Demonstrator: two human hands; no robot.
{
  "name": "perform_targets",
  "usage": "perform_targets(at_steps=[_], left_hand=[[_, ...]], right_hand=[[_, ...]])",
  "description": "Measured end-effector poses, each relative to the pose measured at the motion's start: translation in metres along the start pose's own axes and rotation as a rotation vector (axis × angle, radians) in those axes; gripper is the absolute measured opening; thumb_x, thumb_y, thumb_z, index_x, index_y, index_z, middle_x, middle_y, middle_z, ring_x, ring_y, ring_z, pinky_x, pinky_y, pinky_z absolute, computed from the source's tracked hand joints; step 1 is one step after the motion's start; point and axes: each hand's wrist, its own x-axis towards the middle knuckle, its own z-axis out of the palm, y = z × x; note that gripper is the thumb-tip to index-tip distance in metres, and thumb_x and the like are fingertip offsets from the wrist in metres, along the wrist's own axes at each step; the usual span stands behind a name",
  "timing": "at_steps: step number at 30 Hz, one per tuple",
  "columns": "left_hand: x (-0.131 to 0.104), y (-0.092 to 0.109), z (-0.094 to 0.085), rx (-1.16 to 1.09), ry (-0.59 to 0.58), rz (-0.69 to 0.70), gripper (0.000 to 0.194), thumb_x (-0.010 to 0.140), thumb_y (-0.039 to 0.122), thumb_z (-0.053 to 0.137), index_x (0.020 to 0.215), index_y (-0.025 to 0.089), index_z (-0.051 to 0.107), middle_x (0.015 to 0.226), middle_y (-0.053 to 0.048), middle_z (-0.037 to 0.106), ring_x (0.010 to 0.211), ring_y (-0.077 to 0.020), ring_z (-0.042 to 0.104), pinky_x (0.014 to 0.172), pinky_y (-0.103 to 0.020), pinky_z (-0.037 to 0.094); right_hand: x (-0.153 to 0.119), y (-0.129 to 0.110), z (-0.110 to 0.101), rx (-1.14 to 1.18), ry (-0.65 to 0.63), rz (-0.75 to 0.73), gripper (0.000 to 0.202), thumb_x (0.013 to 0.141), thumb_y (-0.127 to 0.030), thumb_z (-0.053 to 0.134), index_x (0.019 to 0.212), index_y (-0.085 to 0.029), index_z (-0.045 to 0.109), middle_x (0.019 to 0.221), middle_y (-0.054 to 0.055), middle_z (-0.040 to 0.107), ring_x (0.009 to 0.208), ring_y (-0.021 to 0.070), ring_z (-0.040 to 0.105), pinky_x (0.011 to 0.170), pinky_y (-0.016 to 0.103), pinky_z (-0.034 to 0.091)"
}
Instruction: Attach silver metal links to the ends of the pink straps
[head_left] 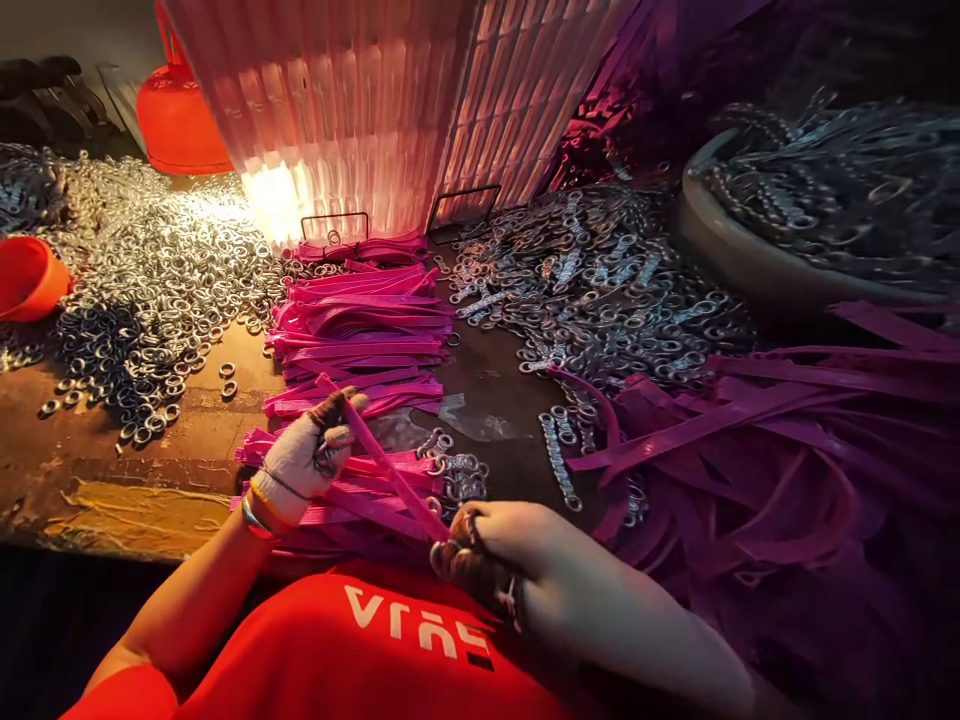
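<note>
A narrow pink strap (390,468) is stretched slantwise between my two hands. My left hand (300,460), in a white glove with dark fingertips, pinches its upper end. My right hand (517,555) is closed at the lower end, where a metal ring (441,558) pokes out by the fingertips. A bit of metal link also shows under that hand; most of what lies in the palm is hidden. Beneath the strap lie pink straps with metal links (459,475) at their right ends. Farther back is a stack of flat pink straps (360,330).
Loose metal rings (180,270) are heaped at left beside an orange cup (30,278). Metal links (600,270) pile up right of centre. Purple-looking straps (750,450) and a basin (720,240) of chains fill the right. A red lamp (176,120) hangs by ribbed translucent panels (360,120).
</note>
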Motion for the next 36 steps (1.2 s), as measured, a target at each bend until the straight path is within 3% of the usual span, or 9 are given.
perform_targets(at_steps=[3, 6, 9, 16, 22, 26, 30, 34, 36], left_hand=[[-0.008, 0.017, -0.002, 0.077, 0.054, 0.128, 0.016, 0.098, 0.016, 0.048, 0.098, 0.013, 0.063, 0.054, 0.006, 0.047, 0.033, -0.0031, 0.029, 0.031, -0.012, 0.019], [-0.019, 0.016, 0.001, 0.312, 0.048, 0.222, 0.014, 0.091, 0.028, 0.063, 0.095, 0.014, 0.063, 0.062, 0.004, 0.056, 0.035, -0.0020, 0.033, 0.031, -0.012, 0.020], [-0.028, 0.001, 0.007, 0.599, -0.028, 0.257, 0.033, 0.084, 0.045, 0.071, 0.080, 0.014, 0.061, 0.053, 0.006, 0.047, 0.035, -0.0028, 0.032, 0.031, -0.013, 0.021], [-0.041, -0.019, 0.012, 0.985, -0.139, 0.218, 0.045, 0.090, 0.057, 0.057, 0.070, 0.017, 0.052, 0.048, 0.005, 0.044, 0.035, -0.0068, 0.033, 0.033, -0.019, 0.024], [-0.036, -0.024, 0.006, 1.423, -0.275, 0.477, 0.026, 0.089, 0.031, 0.055, 0.069, 0.014, 0.055, 0.063, 0.002, 0.053, 0.056, -0.0082, 0.041, 0.051, -0.019, 0.030], [-0.030, -0.030, 0.002, 1.514, -0.342, 0.473, 0.016, 0.083, 0.016, 0.049, 0.070, 0.014, 0.059, 0.067, 0.001, 0.058, 0.061, -0.0102, 0.044, 0.058, -0.020, 0.033], [-0.028, -0.032, -0.005, 1.438, -0.299, 0.435, 0.019, 0.087, 0.018, 0.047, 0.076, 0.014, 0.062, 0.071, 0.000, 0.060, 0.063, -0.0111, 0.046, 0.059, -0.021, 0.035], [-0.029, -0.034, -0.014, 1.516, -0.247, 0.460, 0.020, 0.086, 0.013, 0.045, 0.078, 0.013, 0.064, 0.071, -0.001, 0.061, 0.064, -0.0117, 0.047, 0.058, -0.022, 0.032], [-0.029, -0.037, -0.016, 1.554, -0.240, 0.444, 0.021, 0.083, 0.009, 0.044, 0.077, 0.013, 0.064, 0.071, -0.001, 0.062, 0.064, -0.0127, 0.048, 0.058, -0.023, 0.031]], right_hand=[[0.006, 0.002, 0.011, -0.061, 0.025, -0.087, 0.026, 0.096, -0.024, 0.050, 0.075, -0.020, 0.064, 0.086, 0.004, 0.068, 0.077, 0.0159, 0.061, 0.070, 0.025, 0.049], [0.024, 0.006, 0.011, -0.072, 0.288, -0.157, 0.020, 0.095, -0.024, 0.051, 0.095, -0.019, 0.070, 0.110, 0.010, 0.071, 0.100, 0.0206, 0.065, 0.086, 0.030, 0.051], [0.048, 0.010, 0.009, -0.168, 0.481, -0.141, 0.025, 0.093, -0.018, 0.050, 0.111, -0.020, 0.068, 0.108, 0.009, 0.072, 0.099, 0.0212, 0.065, 0.085, 0.031, 0.050], [0.068, 0.002, 0.024, -0.817, 0.441, 0.008, 0.019, 0.071, -0.003, 0.056, 0.082, -0.016, 0.065, 0.084, 0.010, 0.066, 0.074, 0.0212, 0.056, 0.064, 0.032, 0.034], [0.062, 0.014, 0.040, -1.101, 0.568, -0.110, 0.022, 0.086, -0.008, 0.050, 0.069, -0.018, 0.060, 0.072, 0.010, 0.061, 0.064, 0.0213, 0.049, 0.059, 0.035, 0.024], [0.061, 0.020, 0.038, -0.979, 0.482, -0.015, 0.014, 0.082, -0.007, 0.054, 0.082, -0.016, 0.065, 0.085, 0.012, 0.067, 0.075, 0.0230, 0.056, 0.065, 0.034, 0.034], [0.061, 0.012, 0.024, -0.817, 0.211, 0.100, 0.024, 0.084, -0.012, 0.057, 0.106, -0.013, 0.065, 0.108, 0.015, 0.069, 0.094, 0.0258, 0.063, 0.077, 0.033, 0.042], [0.066, 0.009, 0.019, -0.793, 0.051, 0.271, 0.025, 0.087, -0.015, 0.052, 0.110, -0.014, 0.063, 0.094, 0.012, 0.073, 0.087, 0.0271, 0.069, 0.066, 0.032, 0.041], [0.068, 0.012, 0.024, -0.830, 0.030, 0.258, 0.023, 0.088, -0.016, 0.049, 0.106, -0.014, 0.063, 0.087, 0.012, 0.073, 0.081, 0.0282, 0.070, 0.060, 0.033, 0.037]])
